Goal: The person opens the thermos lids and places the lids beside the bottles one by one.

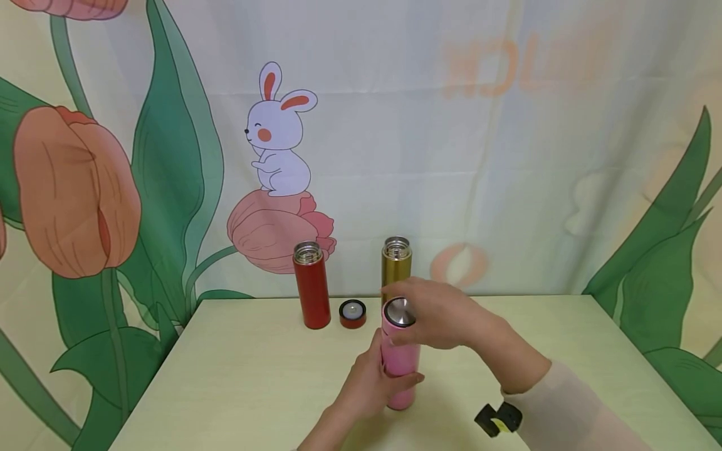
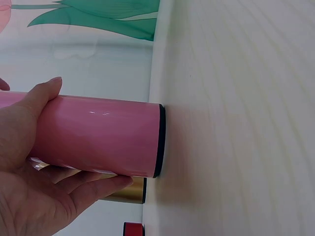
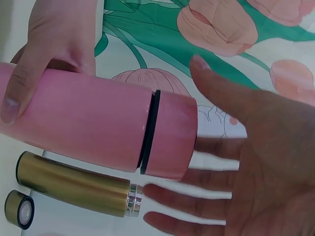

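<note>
A pink thermos flask (image 1: 402, 358) stands upright near the middle of the table. My left hand (image 1: 366, 385) grips its body, thumb on one side and fingers round the other. At its top is a pink lid (image 3: 173, 133) with a shiny metal top, set above a black ring. Around that lid my right hand (image 1: 442, 313) is spread, thumb apart from it and fingers extended along its far side, as the right wrist view shows. Behind the pink flask stands a gold thermos flask (image 3: 74, 184) without its lid, its steel neck bare.
A red thermos flask (image 1: 312, 291), also lidless, stands at the table's back edge, with its red lid (image 1: 352, 314) lying inner side up beside it. In the right wrist view a gold lid (image 3: 19, 210) lies near the gold flask. A printed curtain (image 1: 383, 138) hangs behind the table (image 1: 237, 376).
</note>
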`<state>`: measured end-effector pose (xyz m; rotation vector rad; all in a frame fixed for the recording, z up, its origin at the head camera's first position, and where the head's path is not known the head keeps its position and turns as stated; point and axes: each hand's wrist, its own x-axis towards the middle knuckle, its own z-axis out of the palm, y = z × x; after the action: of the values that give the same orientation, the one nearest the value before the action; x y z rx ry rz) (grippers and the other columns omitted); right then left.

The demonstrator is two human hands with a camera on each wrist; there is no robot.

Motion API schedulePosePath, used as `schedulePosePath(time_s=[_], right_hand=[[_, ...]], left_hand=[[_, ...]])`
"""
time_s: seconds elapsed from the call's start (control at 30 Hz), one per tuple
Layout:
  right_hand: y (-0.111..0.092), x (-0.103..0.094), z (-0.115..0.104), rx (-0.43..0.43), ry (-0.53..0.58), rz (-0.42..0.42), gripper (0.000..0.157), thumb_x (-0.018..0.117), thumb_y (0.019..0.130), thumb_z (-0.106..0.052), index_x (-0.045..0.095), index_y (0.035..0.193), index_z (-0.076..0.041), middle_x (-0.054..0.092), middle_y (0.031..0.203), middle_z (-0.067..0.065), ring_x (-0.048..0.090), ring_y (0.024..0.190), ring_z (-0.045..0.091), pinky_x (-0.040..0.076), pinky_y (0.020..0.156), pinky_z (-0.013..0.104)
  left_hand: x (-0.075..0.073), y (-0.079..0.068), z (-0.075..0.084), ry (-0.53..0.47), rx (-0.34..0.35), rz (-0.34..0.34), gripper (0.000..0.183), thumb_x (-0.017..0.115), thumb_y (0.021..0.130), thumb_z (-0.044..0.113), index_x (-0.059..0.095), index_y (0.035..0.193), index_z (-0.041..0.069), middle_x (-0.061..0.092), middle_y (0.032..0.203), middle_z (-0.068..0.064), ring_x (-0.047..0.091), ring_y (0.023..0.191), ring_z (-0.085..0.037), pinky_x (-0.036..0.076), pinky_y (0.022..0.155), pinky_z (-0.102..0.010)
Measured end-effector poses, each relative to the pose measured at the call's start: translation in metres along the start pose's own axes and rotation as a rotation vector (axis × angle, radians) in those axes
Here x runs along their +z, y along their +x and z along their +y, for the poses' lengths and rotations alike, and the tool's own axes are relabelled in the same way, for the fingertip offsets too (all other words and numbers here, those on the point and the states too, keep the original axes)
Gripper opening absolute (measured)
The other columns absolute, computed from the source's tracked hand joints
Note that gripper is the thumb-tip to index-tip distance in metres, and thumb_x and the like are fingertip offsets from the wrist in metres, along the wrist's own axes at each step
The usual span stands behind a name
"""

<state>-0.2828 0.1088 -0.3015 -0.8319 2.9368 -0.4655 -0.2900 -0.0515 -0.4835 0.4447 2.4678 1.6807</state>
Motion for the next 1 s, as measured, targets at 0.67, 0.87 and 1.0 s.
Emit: schedulePosePath(time_s=[0.67, 0.87, 1.0], right_hand=[[0.002, 0.018, -0.022, 0.157, -0.169, 0.204, 0.041, 0.089, 0.078, -0.045, 0.063, 0.076, -0.013, 0.057, 0.065, -0.002, 0.055, 0.06, 0.017, 0.046, 0.052, 0.031], [0.002, 0.011, -0.019, 0.101, -0.131, 0.152, 0.03, 0.086, 0.081, -0.033, 0.063, 0.082, -0.013, 0.059, 0.069, -0.003, 0.055, 0.065, 0.017, 0.045, 0.056, 0.03], [0.003, 0.007, -0.018, 0.09, -0.123, 0.102, 0.027, 0.087, 0.081, -0.03, 0.066, 0.088, -0.013, 0.061, 0.074, -0.003, 0.056, 0.07, 0.017, 0.047, 0.061, 0.031]], left_hand=[[0.0, -0.001, -0.001, 0.021, 0.014, 0.007, 0.086, 0.085, 0.082, 0.053, 0.033, 0.15, 0.037, 0.07, 0.124, 0.003, 0.067, 0.112, -0.014, 0.056, 0.1, -0.046], [0.0, -0.001, -0.001, 0.019, 0.014, 0.008, 0.08, 0.085, 0.082, 0.052, 0.037, 0.145, 0.037, 0.07, 0.124, 0.004, 0.067, 0.112, -0.015, 0.055, 0.1, -0.046], [0.0, -0.001, -0.001, 0.013, 0.012, 0.009, 0.078, 0.086, 0.082, 0.051, 0.039, 0.142, 0.036, 0.069, 0.124, 0.004, 0.067, 0.113, -0.015, 0.055, 0.102, -0.047]])
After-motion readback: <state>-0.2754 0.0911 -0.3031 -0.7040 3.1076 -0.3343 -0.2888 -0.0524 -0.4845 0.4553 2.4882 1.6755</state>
